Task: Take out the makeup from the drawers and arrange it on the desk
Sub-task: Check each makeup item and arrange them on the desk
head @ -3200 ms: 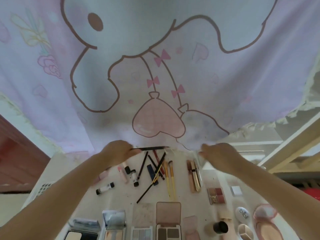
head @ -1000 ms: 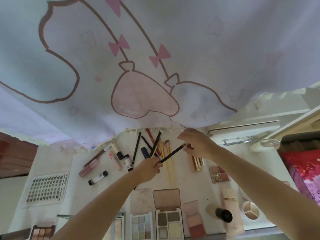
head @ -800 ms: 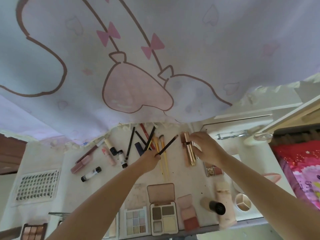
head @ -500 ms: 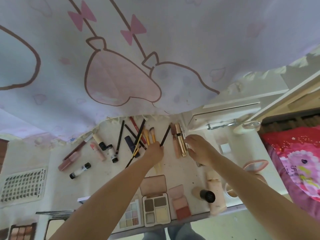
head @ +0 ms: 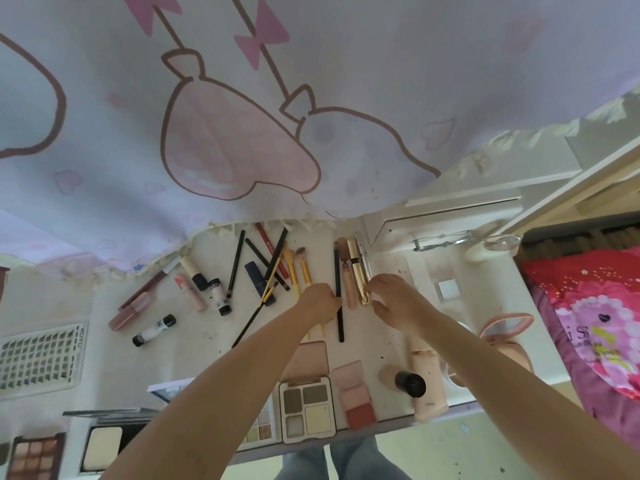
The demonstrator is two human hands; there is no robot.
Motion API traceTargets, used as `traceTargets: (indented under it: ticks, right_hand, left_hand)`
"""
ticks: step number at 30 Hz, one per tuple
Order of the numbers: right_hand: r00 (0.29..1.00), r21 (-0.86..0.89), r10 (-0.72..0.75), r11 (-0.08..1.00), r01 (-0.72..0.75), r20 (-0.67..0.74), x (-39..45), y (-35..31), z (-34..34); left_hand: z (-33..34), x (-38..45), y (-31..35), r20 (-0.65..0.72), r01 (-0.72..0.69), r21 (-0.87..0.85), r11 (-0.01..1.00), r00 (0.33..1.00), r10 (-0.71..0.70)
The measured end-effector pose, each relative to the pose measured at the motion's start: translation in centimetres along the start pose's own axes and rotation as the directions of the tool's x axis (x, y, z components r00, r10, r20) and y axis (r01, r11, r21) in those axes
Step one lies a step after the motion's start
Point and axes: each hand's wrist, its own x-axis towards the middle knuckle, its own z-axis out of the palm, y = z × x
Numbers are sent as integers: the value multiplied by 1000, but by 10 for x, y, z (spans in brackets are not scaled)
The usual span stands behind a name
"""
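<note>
Makeup lies spread over the white desk [head: 180,327]. My left hand [head: 320,303] pinches a black pencil [head: 340,327] that lies straight, pointing away from me. Just right of it lie a pink tube [head: 347,278] and a gold tube [head: 358,271], side by side. My right hand [head: 393,301] touches the near end of the gold tube with its fingertips, fingers relaxed. Left of my hands are yellow-handled brushes [head: 294,268], crossed black pencils [head: 263,261] and small tubes [head: 204,285]. Open eyeshadow palettes [head: 306,410] sit at the near edge.
A pink cartoon-print cloth [head: 242,133] hangs over the back of the desk. A white lash tray [head: 41,355] lies far left. A black-capped bottle [head: 408,382] and a cream tube [head: 427,386] lie near right. A pink mirror [head: 509,327] and a red bedspread [head: 588,323] are right.
The black pencil, held up between both hands a second ago, now lies flat beside the pink and gold tubes. My right hand let go of it and moved to the gold tube.
</note>
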Motion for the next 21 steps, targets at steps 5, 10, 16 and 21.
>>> traceTargets:
  ticks: [5,10,16,21]
  right_hand:
    - [999,-33,-21,999,22,28,5,-8,-3]
    - [998,-86,-62,994,61,-4,20,-26,-12]
    - [986,-108,-98,988,113,132,49,-64,-16]
    - [985,-131,-102,984,120,138,70,-90,-6]
  left_hand:
    - [-6,-15,-3,-19,-90,18,996,996,90]
    - [-22,-29,-30,-148,-82,156,984,983,105]
    - [-41,-52,-76,-363,-12,409,912,915,175]
    - [-39,-63,-102,-393,-13,365,931,904,167]
